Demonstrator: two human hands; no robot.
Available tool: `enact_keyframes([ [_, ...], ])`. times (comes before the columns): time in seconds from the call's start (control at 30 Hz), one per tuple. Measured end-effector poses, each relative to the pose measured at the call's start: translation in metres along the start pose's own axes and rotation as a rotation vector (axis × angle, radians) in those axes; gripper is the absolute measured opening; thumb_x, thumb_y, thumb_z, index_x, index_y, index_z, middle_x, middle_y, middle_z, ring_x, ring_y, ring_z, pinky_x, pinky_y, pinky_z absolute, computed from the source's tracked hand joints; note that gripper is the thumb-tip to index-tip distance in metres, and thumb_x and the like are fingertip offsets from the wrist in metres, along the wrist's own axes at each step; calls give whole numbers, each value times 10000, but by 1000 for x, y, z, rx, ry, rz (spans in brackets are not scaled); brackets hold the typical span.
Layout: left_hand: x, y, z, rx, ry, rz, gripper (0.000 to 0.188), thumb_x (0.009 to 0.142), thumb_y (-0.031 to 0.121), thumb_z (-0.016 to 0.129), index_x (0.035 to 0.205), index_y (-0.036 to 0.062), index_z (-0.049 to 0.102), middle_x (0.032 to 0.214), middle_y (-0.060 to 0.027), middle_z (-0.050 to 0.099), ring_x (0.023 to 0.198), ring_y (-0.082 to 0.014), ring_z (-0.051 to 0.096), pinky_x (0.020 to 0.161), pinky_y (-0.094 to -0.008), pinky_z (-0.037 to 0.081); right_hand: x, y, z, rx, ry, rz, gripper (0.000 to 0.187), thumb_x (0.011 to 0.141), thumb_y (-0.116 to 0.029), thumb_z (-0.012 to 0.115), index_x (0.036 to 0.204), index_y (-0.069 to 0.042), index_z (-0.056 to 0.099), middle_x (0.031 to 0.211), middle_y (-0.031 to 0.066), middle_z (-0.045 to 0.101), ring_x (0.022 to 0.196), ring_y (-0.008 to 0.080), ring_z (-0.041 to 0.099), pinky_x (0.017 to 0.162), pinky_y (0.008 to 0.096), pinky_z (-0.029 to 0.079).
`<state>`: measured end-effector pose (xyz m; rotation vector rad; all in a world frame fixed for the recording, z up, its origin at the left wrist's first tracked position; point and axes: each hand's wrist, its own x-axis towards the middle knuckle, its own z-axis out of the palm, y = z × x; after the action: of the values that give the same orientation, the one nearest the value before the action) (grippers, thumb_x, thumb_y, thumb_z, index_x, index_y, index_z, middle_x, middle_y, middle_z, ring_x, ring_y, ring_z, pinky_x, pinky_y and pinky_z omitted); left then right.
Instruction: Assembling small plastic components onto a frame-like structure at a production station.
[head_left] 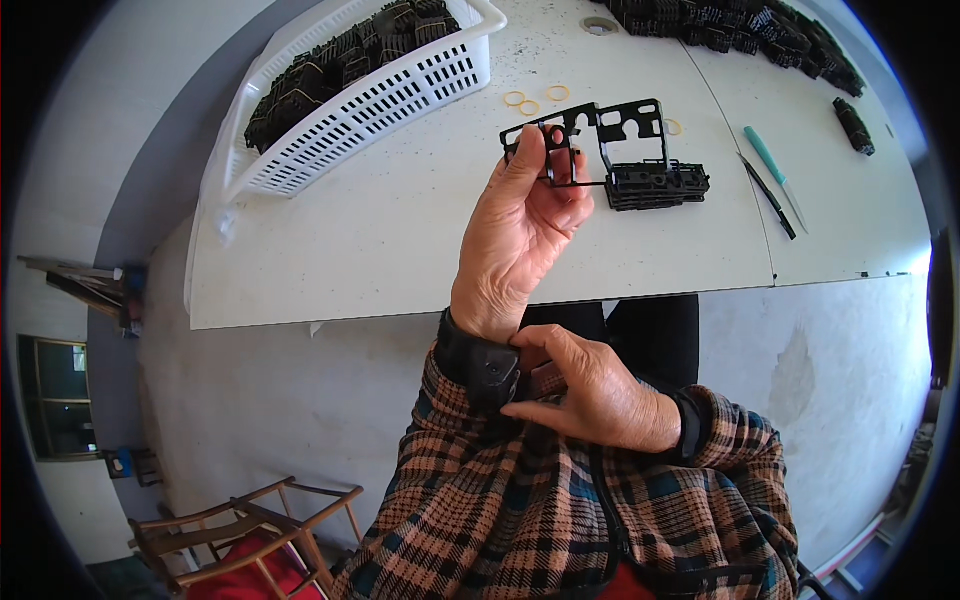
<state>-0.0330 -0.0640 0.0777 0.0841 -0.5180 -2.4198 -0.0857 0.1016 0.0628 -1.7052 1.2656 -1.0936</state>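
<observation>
My left hand (pixel 520 225) is raised over the table's front part, thumb and fingers closed on a thin black plastic frame (pixel 574 120) with cut-out openings. Just right of those fingers lies a small stack of similar black plastic parts (pixel 655 187); the frame's lower end overlaps it in view, and I cannot tell whether they touch. A bulky black wrist device (pixel 490 375) is strapped at my left wrist. My right hand (pixel 605 395) reaches across to it, thumb and index finger on either side of its edge. Some of the right fingers are hidden.
A white slatted basket (pixel 375 110) full of black parts stands at the back left. More black parts (pixel 740 25) are heaped at the back right. Yellow rubber bands (pixel 557 93), a teal-handled tool (pixel 768 160) and a black pen (pixel 768 197) lie on the white table (pixel 380 250).
</observation>
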Motion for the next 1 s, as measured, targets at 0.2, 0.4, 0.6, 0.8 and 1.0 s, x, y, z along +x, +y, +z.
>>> enact_keyframes([
  [0.2,12,3,-10,-78,-3,18,221,924,281,673,952,62,664,857,-80,692,723,-172,614,548,-266,418,3,12,1,243,7,134,575,804,-102,787,1262,33,467,1010,130,655,874,213,702,780,295,581],
  [0.4,13,2,-10,-139,57,36,225,920,287,677,945,64,656,856,-79,690,723,-179,613,551,-264,420,13,18,-5,28,128,-85,364,768,11,753,1102,5,607,960,109,639,891,240,669,779,308,551],
  [0.6,16,-14,-6,-129,61,12,241,916,298,680,957,63,645,852,-78,688,737,-171,617,550,-258,423,13,23,-5,17,208,-98,251,718,57,741,950,-12,673,909,92,612,870,247,633,768,317,523],
  [0.8,33,-26,-7,280,188,369,217,940,270,662,970,59,626,825,-64,688,673,-147,618,506,-255,413,13,17,4,0,278,-163,189,766,60,706,932,4,635,916,108,589,823,273,627,730,322,527],
  [1.0,35,-34,-4,683,258,603,183,955,241,647,975,61,619,808,-57,685,613,-140,608,482,-250,405,17,19,9,-27,364,-196,177,760,72,699,908,11,623,878,107,584,767,260,624,683,316,522],
])
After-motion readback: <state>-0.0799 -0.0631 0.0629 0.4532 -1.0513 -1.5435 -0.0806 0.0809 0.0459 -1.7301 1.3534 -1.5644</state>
